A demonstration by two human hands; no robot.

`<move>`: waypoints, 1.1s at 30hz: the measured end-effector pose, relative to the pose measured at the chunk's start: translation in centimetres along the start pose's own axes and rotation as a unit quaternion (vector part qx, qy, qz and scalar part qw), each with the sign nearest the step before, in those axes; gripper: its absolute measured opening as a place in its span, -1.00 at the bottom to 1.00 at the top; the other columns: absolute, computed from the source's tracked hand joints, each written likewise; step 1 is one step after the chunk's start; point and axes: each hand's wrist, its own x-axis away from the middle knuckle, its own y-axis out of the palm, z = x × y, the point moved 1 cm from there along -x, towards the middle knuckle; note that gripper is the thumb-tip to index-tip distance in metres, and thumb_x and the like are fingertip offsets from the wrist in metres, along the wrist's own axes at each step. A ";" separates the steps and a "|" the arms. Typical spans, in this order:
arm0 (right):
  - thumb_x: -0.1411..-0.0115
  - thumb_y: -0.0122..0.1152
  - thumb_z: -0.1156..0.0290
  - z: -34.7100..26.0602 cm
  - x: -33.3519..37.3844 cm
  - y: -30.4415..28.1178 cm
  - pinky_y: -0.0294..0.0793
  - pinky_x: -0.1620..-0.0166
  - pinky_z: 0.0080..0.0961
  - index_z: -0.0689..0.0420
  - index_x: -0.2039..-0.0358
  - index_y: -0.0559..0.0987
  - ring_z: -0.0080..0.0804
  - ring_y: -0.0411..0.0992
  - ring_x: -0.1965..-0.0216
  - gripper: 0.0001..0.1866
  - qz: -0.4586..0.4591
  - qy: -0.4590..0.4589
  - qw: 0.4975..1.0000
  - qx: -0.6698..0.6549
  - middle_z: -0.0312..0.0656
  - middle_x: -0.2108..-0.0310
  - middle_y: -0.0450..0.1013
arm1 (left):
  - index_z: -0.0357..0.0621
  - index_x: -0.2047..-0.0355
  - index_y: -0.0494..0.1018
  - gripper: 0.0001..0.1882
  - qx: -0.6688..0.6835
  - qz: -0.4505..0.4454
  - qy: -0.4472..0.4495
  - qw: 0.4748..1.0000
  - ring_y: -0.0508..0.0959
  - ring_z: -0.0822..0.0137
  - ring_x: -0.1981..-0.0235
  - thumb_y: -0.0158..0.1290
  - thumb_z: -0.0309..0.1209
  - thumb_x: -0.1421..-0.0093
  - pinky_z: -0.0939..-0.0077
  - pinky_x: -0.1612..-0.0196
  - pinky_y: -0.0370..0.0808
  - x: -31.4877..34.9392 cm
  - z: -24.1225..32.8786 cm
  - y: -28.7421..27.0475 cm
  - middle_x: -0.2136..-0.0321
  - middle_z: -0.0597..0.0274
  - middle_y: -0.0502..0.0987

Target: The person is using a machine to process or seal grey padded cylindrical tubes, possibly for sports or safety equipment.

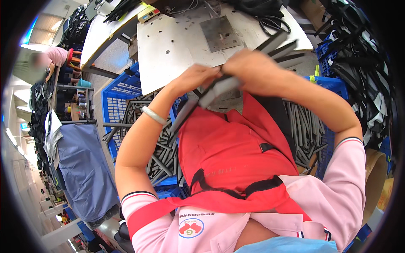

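My right hand point(255, 72), smeared by motion, is closed around a bunch of flat grey and black strips point(276, 44). Their ends fan out past it to the upper right, and more lengths come out below, towards the red apron. Just to its left is my left hand point(197, 79), thumb and fingers pinched together at the edge of a strip, its fingertips almost touching the right hand. One grey strip point(184, 114) slants down to the lower left beneath my left hand. Both hands are over my lap, at the near edge of the white table point(158, 55).
A metal plate point(219, 33) is set in the tabletop, with black-handled scissors point(274, 24) beyond it. Blue baskets point(120, 90) holding many grey strips stand on both sides of me. Dark material is piled at right point(358, 63). Another person point(57, 57) is at far left.
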 end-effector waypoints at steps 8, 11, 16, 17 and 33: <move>0.01 0.27 0.41 5.9 3.2 -5.4 0.42 0.06 -0.23 0.21 -0.04 0.29 0.09 0.46 0.15 -0.41 0.000 0.197 0.962 -0.189 0.12 0.21 0.49 | -0.28 0.32 0.59 -0.71 0.083 0.067 -0.051 0.993 0.39 0.60 0.55 0.09 -0.25 -0.25 0.68 0.49 0.30 2.6 4.2 -1.9 0.55 0.34 0.52; 0.00 0.29 0.35 7.3 3.3 -6.4 0.42 0.04 -0.30 0.31 -0.09 0.31 0.03 0.47 0.13 -0.36 0.051 0.166 0.981 -0.086 0.15 0.19 0.49 | -0.35 0.33 0.57 -0.71 -0.070 0.152 0.054 0.984 0.37 0.60 0.52 0.16 -0.29 -0.19 0.65 0.46 0.32 1.5 6.1 -1.8 0.54 0.34 0.52; -0.01 0.31 0.29 9.6 2.7 -7.3 0.42 0.05 -0.33 0.34 -0.11 0.33 -0.01 0.48 0.15 -0.32 0.089 0.163 0.982 -0.038 0.16 0.20 0.48 | -0.40 0.36 0.56 -0.70 -0.100 0.203 0.112 0.968 0.36 0.58 0.50 0.17 -0.30 -0.18 0.62 0.44 0.33 -0.4 7.4 -2.2 0.57 0.35 0.49; -0.01 0.31 0.29 9.8 2.5 -7.3 0.43 0.05 -0.34 0.34 -0.12 0.33 -0.02 0.48 0.17 -0.31 0.086 0.175 0.980 -0.039 0.16 0.20 0.48 | -0.40 0.36 0.56 -0.70 -0.101 0.203 0.114 0.967 0.36 0.58 0.50 0.17 -0.30 -0.18 0.62 0.44 0.33 -0.8 7.4 -2.3 0.57 0.35 0.49; 0.00 0.35 0.24 12.6 1.2 -7.2 0.37 -0.07 -0.41 0.33 -0.16 0.32 -0.09 0.47 0.08 -0.25 0.097 0.187 0.977 -0.033 0.13 0.12 0.47 | -0.32 0.37 0.60 -0.71 -0.068 0.231 0.087 0.967 0.27 0.60 0.62 0.19 -0.27 -0.16 0.66 0.56 0.16 -3.5 7.3 -3.4 0.66 0.42 0.41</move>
